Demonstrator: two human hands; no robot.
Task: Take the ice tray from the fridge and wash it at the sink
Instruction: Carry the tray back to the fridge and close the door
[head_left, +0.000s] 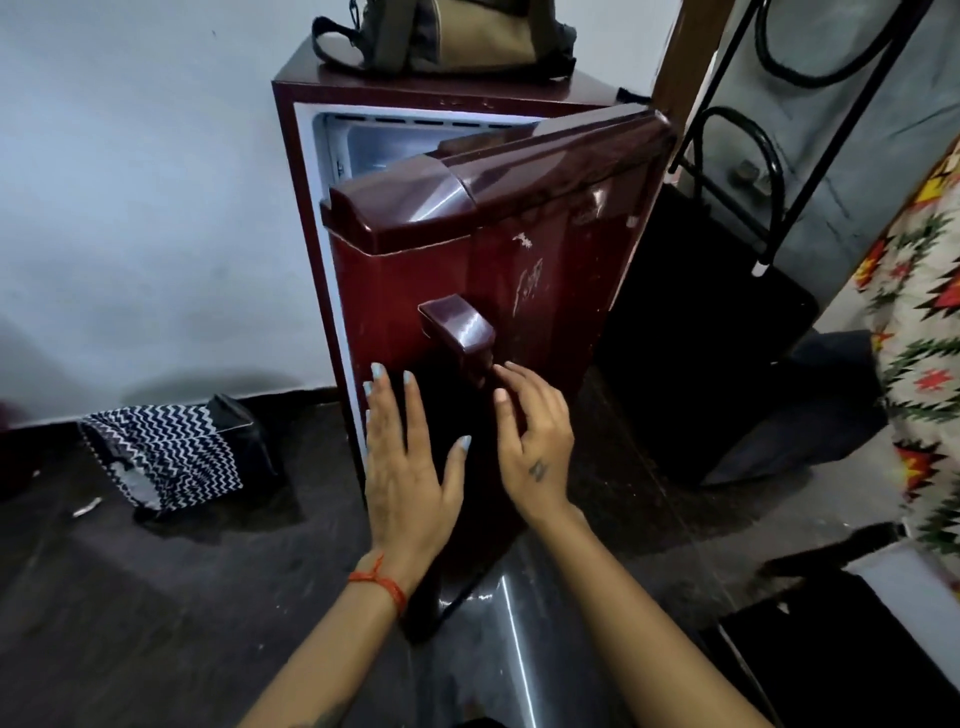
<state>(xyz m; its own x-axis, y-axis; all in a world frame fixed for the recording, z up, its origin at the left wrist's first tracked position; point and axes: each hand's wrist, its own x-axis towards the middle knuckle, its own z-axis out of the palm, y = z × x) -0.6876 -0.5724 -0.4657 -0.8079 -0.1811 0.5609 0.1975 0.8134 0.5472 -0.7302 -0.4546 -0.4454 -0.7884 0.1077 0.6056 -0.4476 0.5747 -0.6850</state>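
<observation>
Nearest, the left hand (410, 462) lies flat with its fingers spread against the lower front of the fridge door (519, 291), at the door's free edge. Just beside it, the right hand (535, 441) has loosely bent fingers whose tips touch the underside of the door handle (460, 330); it holds nothing. The maroon fridge (296, 208) stands against the wall, its door partly open, the white freezer space (395, 143) showing at the top. No ice tray can be made out inside. A backpack (447, 36) rests on the fridge's top.
</observation>
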